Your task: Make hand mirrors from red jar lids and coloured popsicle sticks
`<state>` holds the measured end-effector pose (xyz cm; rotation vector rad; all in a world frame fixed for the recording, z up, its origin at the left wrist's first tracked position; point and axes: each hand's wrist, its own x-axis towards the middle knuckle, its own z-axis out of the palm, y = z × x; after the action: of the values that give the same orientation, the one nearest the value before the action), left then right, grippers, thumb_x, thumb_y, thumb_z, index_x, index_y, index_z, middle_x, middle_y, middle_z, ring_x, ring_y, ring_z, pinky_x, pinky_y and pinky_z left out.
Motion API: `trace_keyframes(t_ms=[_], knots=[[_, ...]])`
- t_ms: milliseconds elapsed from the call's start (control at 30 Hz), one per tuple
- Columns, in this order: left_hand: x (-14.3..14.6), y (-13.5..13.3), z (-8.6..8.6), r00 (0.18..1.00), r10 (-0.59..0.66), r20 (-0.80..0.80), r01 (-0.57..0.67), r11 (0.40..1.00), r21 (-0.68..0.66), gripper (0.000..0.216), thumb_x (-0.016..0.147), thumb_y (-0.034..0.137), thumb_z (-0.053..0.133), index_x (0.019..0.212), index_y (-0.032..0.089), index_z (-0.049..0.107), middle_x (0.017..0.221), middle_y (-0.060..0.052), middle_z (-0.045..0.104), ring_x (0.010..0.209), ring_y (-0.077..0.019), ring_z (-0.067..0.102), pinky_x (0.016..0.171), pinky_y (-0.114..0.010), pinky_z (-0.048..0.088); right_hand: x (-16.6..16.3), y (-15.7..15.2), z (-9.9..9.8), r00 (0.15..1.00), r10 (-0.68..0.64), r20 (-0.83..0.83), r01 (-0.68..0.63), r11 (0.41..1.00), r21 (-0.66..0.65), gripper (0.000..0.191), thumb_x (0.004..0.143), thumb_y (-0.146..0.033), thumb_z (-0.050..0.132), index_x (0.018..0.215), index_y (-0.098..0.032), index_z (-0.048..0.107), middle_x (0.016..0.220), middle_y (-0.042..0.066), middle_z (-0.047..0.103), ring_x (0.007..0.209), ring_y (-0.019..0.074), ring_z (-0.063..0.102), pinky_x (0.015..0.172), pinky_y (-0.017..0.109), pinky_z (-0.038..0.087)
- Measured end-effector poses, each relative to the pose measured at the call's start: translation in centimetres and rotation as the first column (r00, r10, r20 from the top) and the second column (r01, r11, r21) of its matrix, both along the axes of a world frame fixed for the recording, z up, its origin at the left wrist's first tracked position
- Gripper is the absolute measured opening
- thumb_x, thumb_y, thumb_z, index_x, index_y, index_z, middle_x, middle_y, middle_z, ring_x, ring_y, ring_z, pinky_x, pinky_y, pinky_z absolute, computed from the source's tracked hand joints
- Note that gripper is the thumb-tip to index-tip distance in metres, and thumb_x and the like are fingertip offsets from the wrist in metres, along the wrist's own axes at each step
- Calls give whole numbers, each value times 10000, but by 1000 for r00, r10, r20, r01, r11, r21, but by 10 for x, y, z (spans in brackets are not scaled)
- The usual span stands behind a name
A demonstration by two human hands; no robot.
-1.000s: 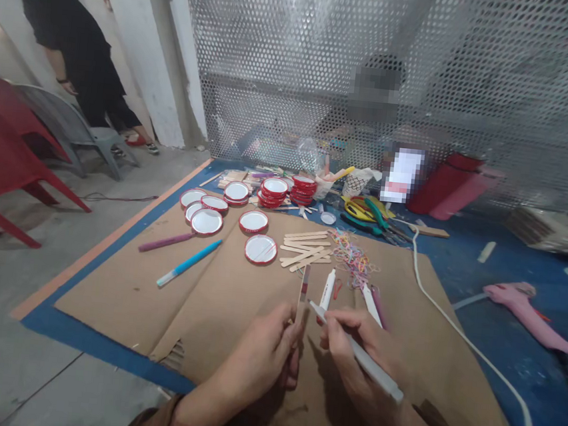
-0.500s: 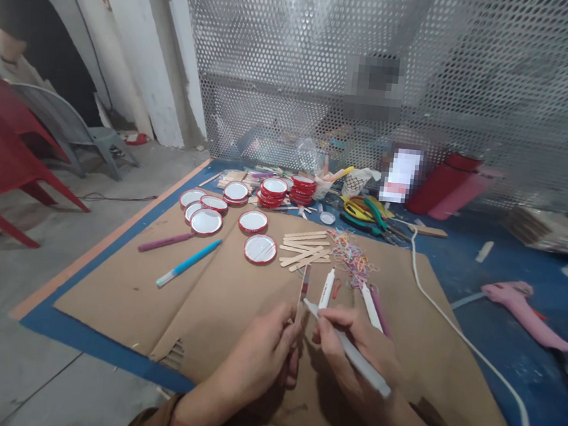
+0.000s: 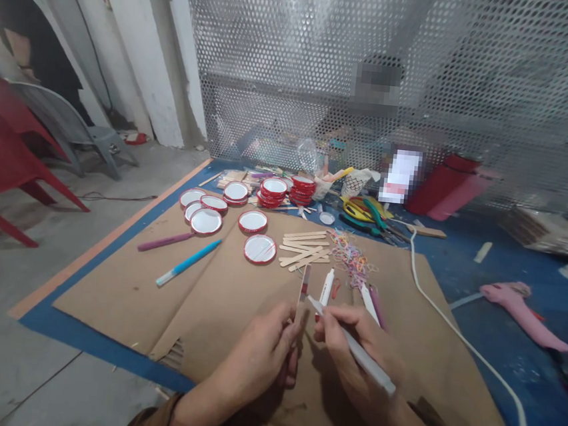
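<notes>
And here we are, eyes on one narrow meeting point: the coloured stick [image 3: 303,294] in our left hand [image 3: 258,348], and the gripped marker [image 3: 367,363] in our right hand [image 3: 352,340]. The stick is out ahead of the left fingers, long axis running up and away from us, almost straight, red patches showing near its far end; its lower end is hidden in the grip. Those left fingers are pinching it, thumb against curled fingers.

Over on the other side, our right fingers are closed around the marker like a pen hold. Its axis slants, back end low and to the right, tip up and to the left, so marker and stick form an angle that narrows at the tip. That tip is just beside the stick's right face; whether it touches, we can't tell. The left hand is the nearer to the stick, plainly, with the right hand a little to its right.

Just beyond the right fingers lies a spare white marker [image 3: 326,287], pointing away from us on the cardboard [image 3: 218,320]. Past it, we have plain sticks [image 3: 306,242] in a loose heap, and tangled rubber bands [image 3: 353,256] to their right.
</notes>
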<state>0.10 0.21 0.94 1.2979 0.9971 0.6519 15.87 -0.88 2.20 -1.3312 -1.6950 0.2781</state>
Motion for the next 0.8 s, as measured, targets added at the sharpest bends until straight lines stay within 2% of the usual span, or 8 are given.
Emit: trace_keyframes(t_ms=[167,367,433,533,633,800], knots=[[0,0,-1,1000,-6,7,6,1000,-10,304,932,526,400,840,237,410,521,65,494,405,-115,494,449,-219,436,0,0,2,998,2,62,-2,1000,0,225,930,-343,525,798,-204,642,613,5,675,516,130,639,505,216,504],[0,0,-2,1000,-9,-23,9,1000,5,292,943,505,378,834,234,395,529,63,495,410,-107,490,436,-206,429,-1,-2,0,1000,-29,-9,29,1000,-3,249,946,-358,508,798,-204,635,642,19,685,568,144,665,526,216,523],[0,0,-2,1000,-14,-18,14,1000,4,289,943,505,372,859,231,406,528,65,491,411,-109,494,438,-207,430,-1,-2,-1,1000,-15,13,15,1000,3,234,940,-356,519,815,-204,645,660,20,695,579,147,668,549,224,526],[0,0,-1,1000,-12,-11,12,1000,11,301,940,520,377,859,230,398,531,65,495,419,-110,504,458,-215,441,0,-2,-1,998,-21,67,22,1000,-12,212,928,-347,540,825,-207,662,626,1,687,523,136,642,519,222,501],[0,0,-1,1000,-7,-11,7,1000,26,319,939,535,376,837,233,388,525,64,495,418,-114,503,460,-220,439,0,-2,-2,998,-49,30,50,998,-31,234,935,-348,524,800,-206,652,602,-4,677,495,130,630,476,214,477],[0,0,-3,1000,-1,0,1,1000,7,313,936,533,383,829,239,379,523,67,493,408,-113,489,451,-221,441,0,-2,-2,999,24,-26,-24,1000,-8,213,939,-336,516,816,-210,636,603,-7,673,496,127,633,447,202,462]])
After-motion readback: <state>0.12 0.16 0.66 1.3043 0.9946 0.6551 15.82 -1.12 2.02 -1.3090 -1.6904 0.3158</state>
